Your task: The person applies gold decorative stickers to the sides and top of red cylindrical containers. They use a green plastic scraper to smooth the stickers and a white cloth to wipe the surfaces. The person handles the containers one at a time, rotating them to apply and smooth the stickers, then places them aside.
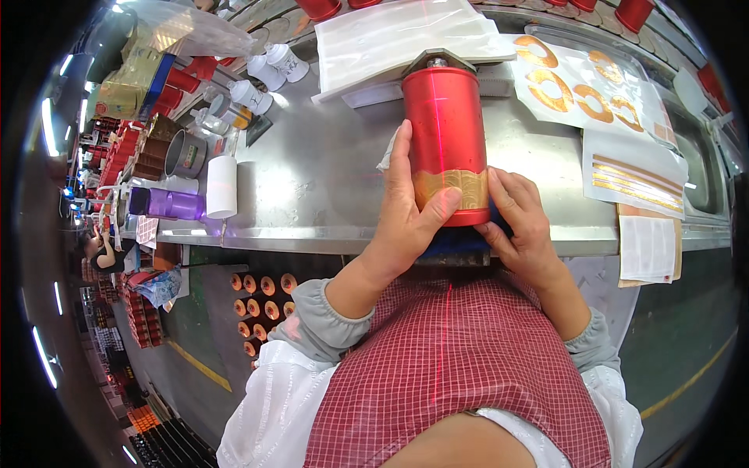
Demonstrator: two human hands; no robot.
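A glossy red cylinder [442, 117] is mounted in front of me on a holder, with a dark plate and a metal knob [437, 62] at its far end. Round its near end runs a gold patterned band [456, 187] with a wavy edge. My left hand [406, 207] wraps the cylinder's left side, fingers stretched along it and thumb pressed on the band. At the near right rim, my right hand [521, 218] has its fingers against the band's edge and its thumb under the rim. Dark blue cloth [452, 243] shows beneath the cylinder.
White sheets [390, 39] lie behind the cylinder on the steel table [312, 179]. At right are curved gold stickers [550, 90], gold strips [636, 183] and a sink [698, 168]. A white roll [221, 187], a purple bottle [168, 203] and white bottles [287, 62] stand at left.
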